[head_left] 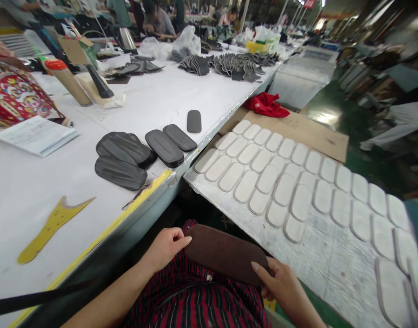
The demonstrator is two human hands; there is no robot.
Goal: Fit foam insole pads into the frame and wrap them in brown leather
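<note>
A long dark brown piece with rounded ends (226,255), flat like a leather panel, is held over my lap. My left hand (166,248) pinches its left end between thumb and fingers. At the other end, my right hand (279,278) grips it with the thumb on top and the fingers underneath. To the right, a board (226,205) carries several rows of pale oval pieces (284,189) with grey edges. Dark grey oval pieces (120,173) lie in loose stacks on the white table (127,105) to the left, and a single one (194,121) lies farther back.
A yellow forked template (52,232) lies on the table's near left. Behind are a folded paper (36,136), a red patterned bag (21,93) and an orange-capped bottle (68,82). A red cloth (267,105) rests on cardboard (304,132) beyond the board. Other people sit far back.
</note>
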